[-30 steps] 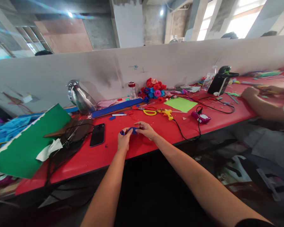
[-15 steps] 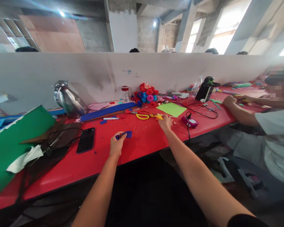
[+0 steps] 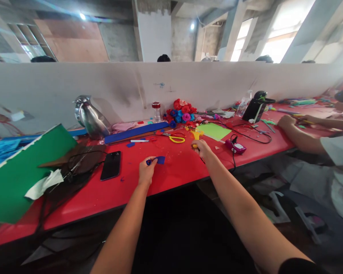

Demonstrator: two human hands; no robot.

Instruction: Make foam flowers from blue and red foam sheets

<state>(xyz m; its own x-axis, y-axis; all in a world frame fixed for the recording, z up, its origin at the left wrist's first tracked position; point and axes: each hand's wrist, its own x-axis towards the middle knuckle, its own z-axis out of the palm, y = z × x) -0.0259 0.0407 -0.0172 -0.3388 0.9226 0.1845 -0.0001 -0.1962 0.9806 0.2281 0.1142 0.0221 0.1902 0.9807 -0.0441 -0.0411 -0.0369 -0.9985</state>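
Note:
My left hand is closed on a blue paper strip, whose near end is curled into a small roll between the fingers. The strip's flat end sticks out to the right, over the red table. Farther right, my right hand wraps round the handle of a yellow glue gun, with a dark cord trailing below the fist. Its front end points away from me, beside a light green sheet. Scissors with yellow and red handles lie between and beyond my hands.
A phone lies left of my left hand, near a green board and a steel jug. Paper flowers stand against the partition. A purple box with a cord sits at right; a co-worker's arm is beyond.
My right hand has closed round the glue gun and drawn it slightly toward me, with its front end turned up and away. My left hand keeps the blue strip. The view has swung slightly left.

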